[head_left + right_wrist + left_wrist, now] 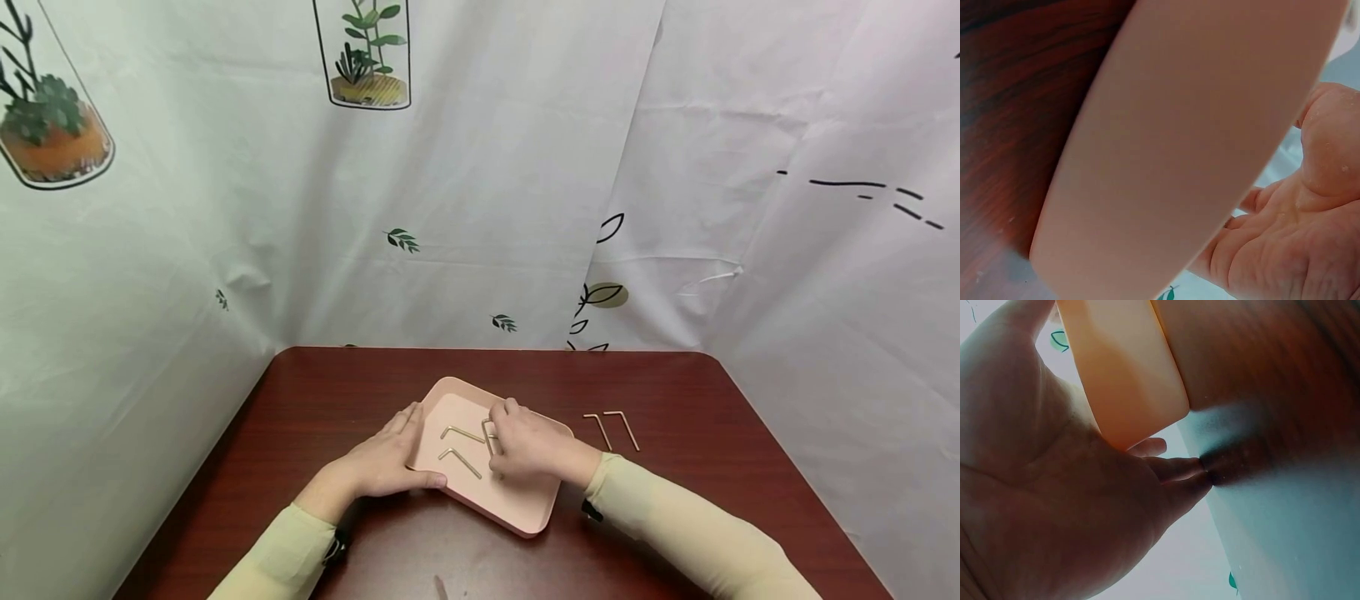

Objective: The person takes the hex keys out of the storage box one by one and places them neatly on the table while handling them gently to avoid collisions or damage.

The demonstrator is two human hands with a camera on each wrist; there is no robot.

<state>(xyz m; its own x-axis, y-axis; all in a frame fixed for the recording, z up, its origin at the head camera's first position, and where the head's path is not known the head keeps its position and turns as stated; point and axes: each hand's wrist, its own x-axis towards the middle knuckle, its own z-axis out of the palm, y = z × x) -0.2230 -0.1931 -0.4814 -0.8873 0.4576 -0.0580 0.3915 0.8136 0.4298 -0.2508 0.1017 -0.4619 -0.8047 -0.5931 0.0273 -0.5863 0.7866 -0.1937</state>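
A pink rectangular tray (517,512) lies at an angle on the table. Two brass-coloured L-shaped hex keys, a far hex key (462,433) and a near hex key (461,462), lie inside it. My left hand (386,458) spans the tray's left corner, straight fingers along the outer side and thumb on the near rim. In the left wrist view, the tray corner sits between thumb and fingers. Over the tray's middle, my right hand (525,442) pinches another hex key (487,439) between thumb and fingers, partly hidden by the hand. The right wrist view shows mostly the tray's outer wall (1166,150).
Two more hex keys, a left one (600,429) and a right one (624,427), lie on the dark red table (337,375) right of the tray. White printed cloth (480,183) hangs behind the table and along both sides.
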